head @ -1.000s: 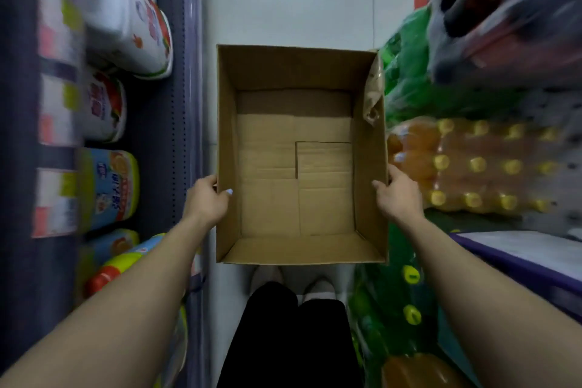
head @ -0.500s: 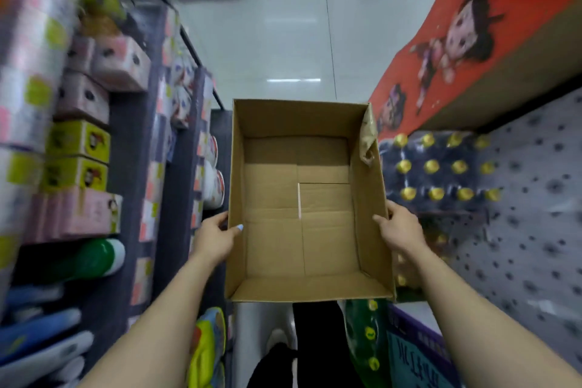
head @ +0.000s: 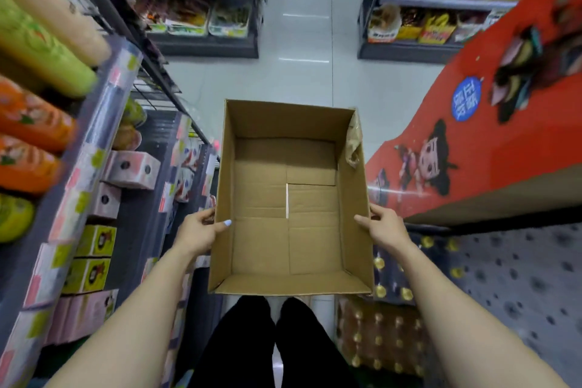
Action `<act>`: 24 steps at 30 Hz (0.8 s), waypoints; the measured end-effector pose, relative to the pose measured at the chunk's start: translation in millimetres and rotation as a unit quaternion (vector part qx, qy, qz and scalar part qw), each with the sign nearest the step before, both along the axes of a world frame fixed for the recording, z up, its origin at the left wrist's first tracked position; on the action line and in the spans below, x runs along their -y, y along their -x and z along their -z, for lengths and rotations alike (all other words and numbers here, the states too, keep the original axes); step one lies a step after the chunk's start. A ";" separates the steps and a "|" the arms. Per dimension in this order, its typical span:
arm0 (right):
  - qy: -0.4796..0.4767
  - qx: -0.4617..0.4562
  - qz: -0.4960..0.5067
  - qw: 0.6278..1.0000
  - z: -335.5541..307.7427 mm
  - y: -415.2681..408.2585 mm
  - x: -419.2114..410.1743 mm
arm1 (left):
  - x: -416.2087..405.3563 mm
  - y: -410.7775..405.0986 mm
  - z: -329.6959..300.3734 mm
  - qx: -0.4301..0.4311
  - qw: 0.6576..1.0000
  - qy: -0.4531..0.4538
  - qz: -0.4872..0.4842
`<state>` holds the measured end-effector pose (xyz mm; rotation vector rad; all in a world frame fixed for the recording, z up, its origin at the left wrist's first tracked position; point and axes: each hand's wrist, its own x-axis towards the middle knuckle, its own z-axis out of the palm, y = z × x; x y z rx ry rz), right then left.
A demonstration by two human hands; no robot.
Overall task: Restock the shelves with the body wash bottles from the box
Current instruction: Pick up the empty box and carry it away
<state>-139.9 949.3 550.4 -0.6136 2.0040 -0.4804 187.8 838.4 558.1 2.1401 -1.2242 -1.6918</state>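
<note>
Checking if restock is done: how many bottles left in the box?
0. The cardboard box, held by the left hand and right hand, shows only its bare bottom.

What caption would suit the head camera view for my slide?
Both hands, left hand and right hand, hold an empty cardboard box in a shop aisle.

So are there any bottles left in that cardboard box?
No, the cardboard box shows only its bare brown bottom flaps, while the left hand and right hand hold its sides.
</note>
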 end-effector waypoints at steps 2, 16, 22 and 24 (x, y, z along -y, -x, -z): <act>0.006 0.005 0.006 1.000 -14.7 6.0 22.5 | 23.0 11.8 -6.2 -0.015 1.000 -0.006 -0.006; -0.025 -0.013 -0.045 0.999 -14.9 68.2 254.5 | 221.7 69.5 4.2 -0.051 0.997 -0.010 -0.050; -0.023 -0.027 -0.099 0.994 -28.5 98.9 386.6 | 308.7 91.5 -3.4 -0.086 0.986 -0.007 -0.140; -0.021 -0.021 -0.123 0.992 -30.5 105.8 433.0 | 335.8 95.4 0.0 -0.094 0.982 -0.009 -0.165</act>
